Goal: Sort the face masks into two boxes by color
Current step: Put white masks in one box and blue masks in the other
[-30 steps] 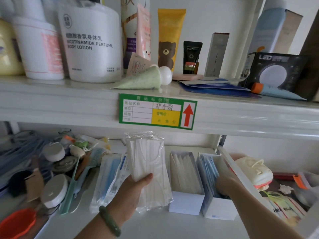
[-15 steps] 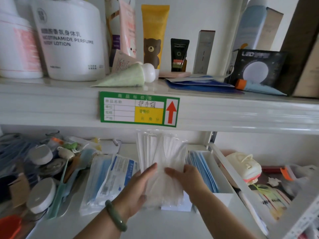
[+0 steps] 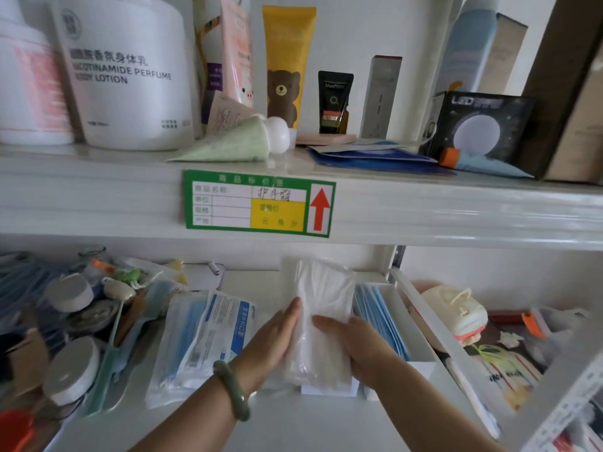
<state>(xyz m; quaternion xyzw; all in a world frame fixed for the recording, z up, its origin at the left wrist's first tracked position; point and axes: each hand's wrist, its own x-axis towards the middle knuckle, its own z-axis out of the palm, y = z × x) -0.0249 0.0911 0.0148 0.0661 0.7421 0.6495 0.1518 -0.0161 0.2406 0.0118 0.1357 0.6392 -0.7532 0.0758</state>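
Note:
A clear-wrapped stack of white masks (image 3: pixel 321 298) stands on edge on the lower shelf, over a small white box (image 3: pixel 328 387) whose front shows just below it. My left hand (image 3: pixel 275 337) presses its left side and my right hand (image 3: pixel 354 344) grips its right side. Directly to the right stands a second white box (image 3: pixel 409 324) filled with blue masks (image 3: pixel 380 318). Left of my hands lie packets of blue masks (image 3: pixel 202 337) in printed plastic wrappers.
The upper shelf edge (image 3: pixel 456 210) with a green price tag (image 3: pixel 259 203) overhangs the work area. Jars, brushes and small clutter (image 3: pixel 81 321) crowd the lower shelf's left end. A slanted white divider (image 3: pixel 434 331) and a cream respirator (image 3: pixel 456 311) lie to the right.
My right hand left the blue-mask box and took the right side of the white stack. Both hands carried the stack rightward and lowered it over the left box.

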